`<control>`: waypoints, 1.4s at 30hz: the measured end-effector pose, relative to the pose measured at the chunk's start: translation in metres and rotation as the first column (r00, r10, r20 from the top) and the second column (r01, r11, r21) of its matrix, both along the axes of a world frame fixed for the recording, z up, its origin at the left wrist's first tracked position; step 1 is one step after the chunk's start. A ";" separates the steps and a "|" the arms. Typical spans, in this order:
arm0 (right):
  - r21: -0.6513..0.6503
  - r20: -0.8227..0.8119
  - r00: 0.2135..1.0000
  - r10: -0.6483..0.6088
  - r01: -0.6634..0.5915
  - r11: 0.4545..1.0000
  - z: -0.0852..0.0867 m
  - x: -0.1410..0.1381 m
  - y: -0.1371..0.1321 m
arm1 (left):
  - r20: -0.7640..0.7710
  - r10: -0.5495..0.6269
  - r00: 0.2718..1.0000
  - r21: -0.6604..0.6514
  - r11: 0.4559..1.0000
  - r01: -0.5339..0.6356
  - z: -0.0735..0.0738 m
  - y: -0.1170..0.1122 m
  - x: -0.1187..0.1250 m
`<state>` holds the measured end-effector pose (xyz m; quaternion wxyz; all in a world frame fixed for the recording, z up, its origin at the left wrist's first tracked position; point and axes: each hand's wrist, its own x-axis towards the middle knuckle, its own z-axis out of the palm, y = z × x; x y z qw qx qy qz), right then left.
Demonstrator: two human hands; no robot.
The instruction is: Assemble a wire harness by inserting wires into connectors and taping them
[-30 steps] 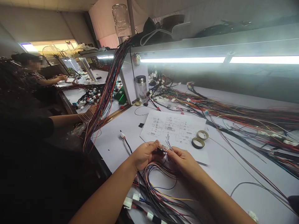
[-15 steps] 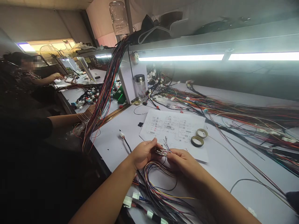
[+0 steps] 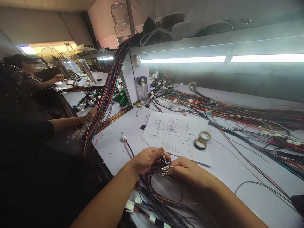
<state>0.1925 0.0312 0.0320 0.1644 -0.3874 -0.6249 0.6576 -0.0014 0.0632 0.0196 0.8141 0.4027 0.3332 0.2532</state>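
Now both hands sit lower, nearer the body: left hand (image 3: 147, 160) and right hand (image 3: 187, 169) each pinch the wire ends (image 3: 165, 164) (tips bunched, no longer fanned upward) just above the table (image 3: 237, 171), so the sorting continues. Beyond lie the diagram sheet (image 3: 175, 129) and 2 tape rolls (image 3: 200, 144).

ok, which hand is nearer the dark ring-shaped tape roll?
Right. The right hand sits just below-left of the dark ring-shaped tape roll; the left hand is farther left. Both pinch coloured wires.
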 end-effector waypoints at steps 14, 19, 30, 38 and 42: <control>0.110 -0.080 0.962 -0.261 0.268 0.957 -0.013 -0.010 0.001 | -0.115 0.185 0.976 0.167 0.972 -0.165 -0.005 -0.001 0.008; 0.330 -0.018 0.873 -0.488 0.466 0.821 -0.025 -0.012 0.008 | -0.141 0.209 0.968 0.127 0.973 -0.192 -0.004 0.000 0.008; 0.590 -0.035 0.829 -0.558 0.468 0.658 -0.024 -0.009 0.010 | -0.116 0.226 0.967 0.136 0.968 -0.210 -0.009 0.003 0.005; 0.501 0.062 0.737 -0.673 0.560 0.660 -0.027 -0.011 0.010 | -0.001 0.247 0.969 -0.027 0.969 -0.247 -0.006 0.003 0.004; 0.484 0.071 0.722 -0.689 0.579 0.656 -0.027 -0.010 0.011 | 0.067 0.296 0.953 -0.095 0.952 -0.290 -0.004 0.005 0.002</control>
